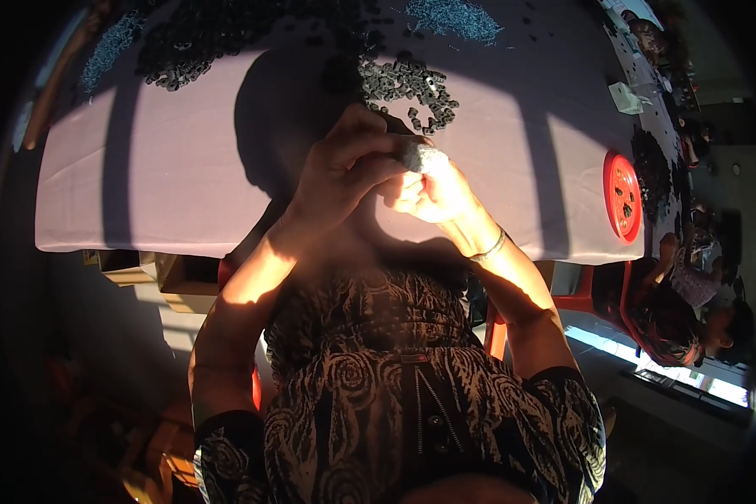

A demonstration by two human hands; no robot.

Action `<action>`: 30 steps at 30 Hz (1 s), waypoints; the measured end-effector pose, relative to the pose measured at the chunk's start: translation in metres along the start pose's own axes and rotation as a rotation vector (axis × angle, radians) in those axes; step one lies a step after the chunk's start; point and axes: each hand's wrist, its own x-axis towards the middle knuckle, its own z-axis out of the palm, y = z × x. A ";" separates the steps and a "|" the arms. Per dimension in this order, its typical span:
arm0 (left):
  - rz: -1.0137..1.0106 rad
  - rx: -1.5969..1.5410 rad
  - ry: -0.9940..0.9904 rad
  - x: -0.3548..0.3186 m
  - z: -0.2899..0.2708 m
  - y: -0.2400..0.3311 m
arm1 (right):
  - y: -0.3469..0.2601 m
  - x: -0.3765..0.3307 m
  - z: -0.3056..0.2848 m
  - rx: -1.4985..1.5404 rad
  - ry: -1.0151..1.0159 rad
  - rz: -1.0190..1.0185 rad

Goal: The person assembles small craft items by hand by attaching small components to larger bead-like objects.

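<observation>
My left hand and my right hand meet over the near part of the cloth-covered table. Between their fingertips is a small dark grey piece, brightly lit on its right side; its exact kind cannot be made out. The left thumb and forefinger pinch it from the left, while the right fingers close round it from the right. Just beyond the hands lies a loose heap of small black parts, several of them showing holes. Strong sunlight washes out part of my right hand.
Farther back spreads a larger pile of black parts. Heaps of small silvery pieces lie at the far edge and far left. A red round tray with a few dark bits sits at the right. Cardboard boxes stand under the table; other people sit at the right.
</observation>
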 end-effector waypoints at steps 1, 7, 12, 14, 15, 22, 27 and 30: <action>0.044 0.152 -0.004 0.001 0.001 0.006 | 0.003 -0.002 0.006 -0.077 -0.041 -0.046; 0.042 0.275 -0.028 0.005 -0.009 0.013 | 0.014 0.001 0.012 -0.159 0.062 -0.128; -0.056 0.570 0.133 0.013 -0.038 0.011 | -0.033 -0.001 0.032 -1.076 0.596 -0.374; -0.080 0.904 0.248 0.012 -0.053 0.013 | -0.067 -0.004 0.018 -1.456 0.828 -0.555; -0.080 0.910 0.254 0.011 -0.059 0.015 | -0.083 -0.005 0.004 -1.681 0.881 -0.632; -0.096 1.422 0.360 0.010 -0.082 0.017 | -0.101 0.009 -0.024 -2.103 0.691 -0.544; 0.136 1.247 0.517 0.017 -0.063 0.019 | -0.096 0.016 -0.026 -2.234 0.715 -0.460; 0.270 1.147 0.426 0.018 -0.046 0.015 | -0.098 0.016 -0.020 -2.237 0.688 -0.412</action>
